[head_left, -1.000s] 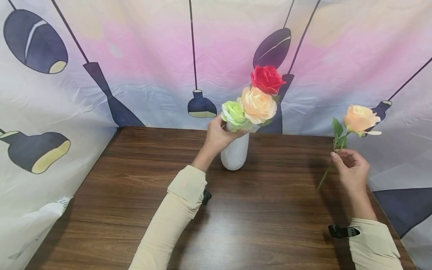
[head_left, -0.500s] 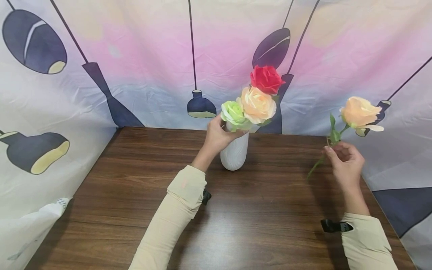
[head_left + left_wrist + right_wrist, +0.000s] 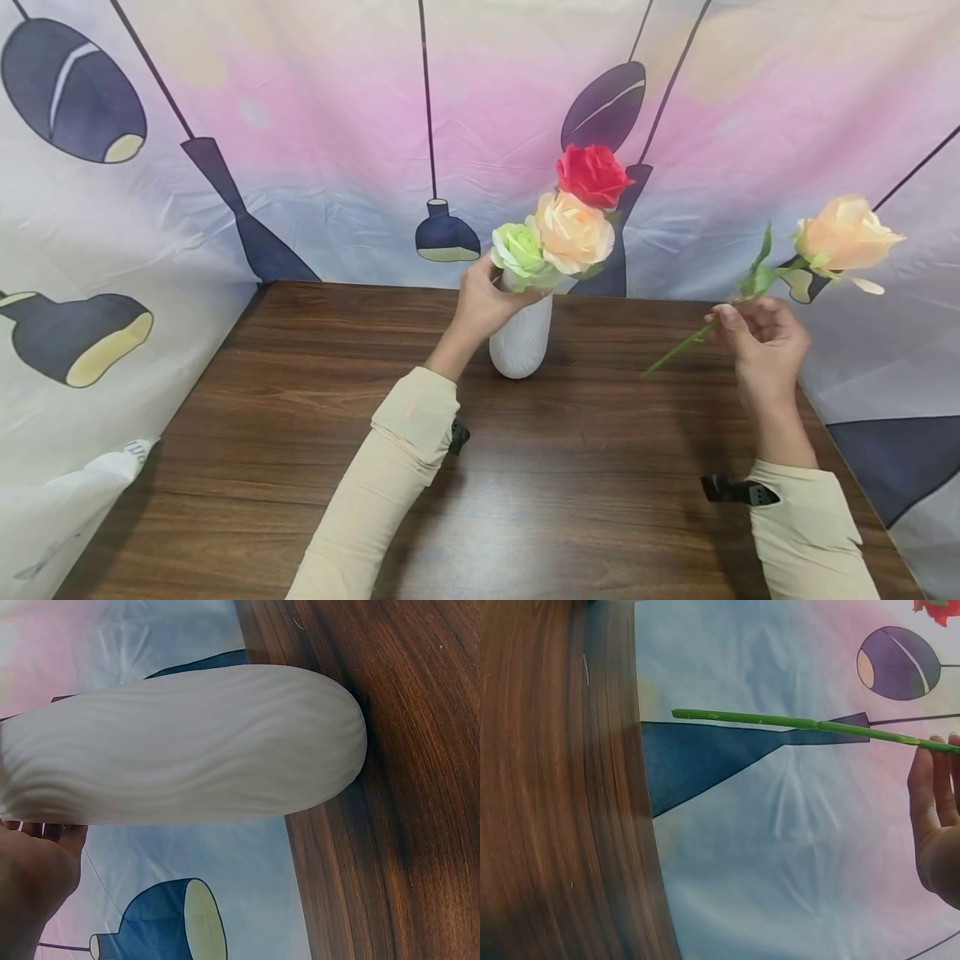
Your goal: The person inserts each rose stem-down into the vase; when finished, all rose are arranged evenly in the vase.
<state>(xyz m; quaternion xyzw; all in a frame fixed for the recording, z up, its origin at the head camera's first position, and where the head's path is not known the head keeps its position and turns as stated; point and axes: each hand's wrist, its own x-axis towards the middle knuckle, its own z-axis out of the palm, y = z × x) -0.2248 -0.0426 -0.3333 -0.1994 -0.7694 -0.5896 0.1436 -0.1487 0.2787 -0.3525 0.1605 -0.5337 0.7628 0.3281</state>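
Note:
A white vase [image 3: 519, 342] with a wavy ribbed surface stands upright toward the back of the table. My left hand [image 3: 486, 304] grips it near its top, and the blooms hide part of the fingers. Out of its mouth rise a green rose [image 3: 519, 252], a peach rose [image 3: 574, 233] and a red rose [image 3: 594, 176]. To the right, my right hand [image 3: 768, 350] pinches a second peach rose [image 3: 847, 235] by the stem, its bloom tilted right. The bare lower stem [image 3: 780, 721] points left toward the vase, above the table, in the right wrist view.
The brown wooden table [image 3: 570, 500] meets a printed cloth backdrop [image 3: 337, 125] at the back and sides. A bunched white cloth edge [image 3: 123, 462] overlaps the table's left side. A black strap [image 3: 738, 490] sits at the right wrist.
The right hand has moved up and slightly left with its peach rose. That rose has tipped over, its stem end swinging left and its bloom right. The left hand and vase stay put.

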